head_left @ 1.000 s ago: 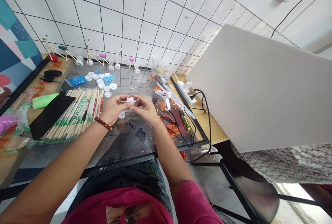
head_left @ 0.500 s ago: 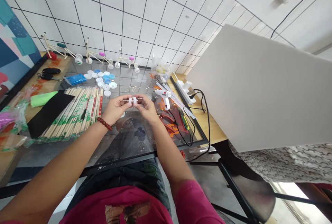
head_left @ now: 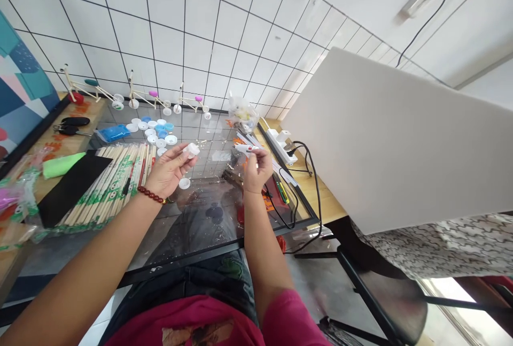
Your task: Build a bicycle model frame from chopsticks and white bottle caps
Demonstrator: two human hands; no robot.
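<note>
At the dark glass counter (head_left: 196, 215), wrapped chopsticks (head_left: 108, 185) lie left of my bead bracelet (head_left: 150, 194), and a lone white cap (head_left: 184, 183) sits to its right. Just beyond, my left grip (head_left: 170, 169) is pinched closed on a white plastic piece (head_left: 192, 150), raised above the counter — my right grip (head_left: 257, 170), fingers curled in, has hold of a white glue gun (head_left: 244, 148), well apart from it. Farther back lie loose white and blue caps (head_left: 150, 132); three small model bikes (head_left: 186, 101) line the tiled wall (head_left: 168, 28).
</note>
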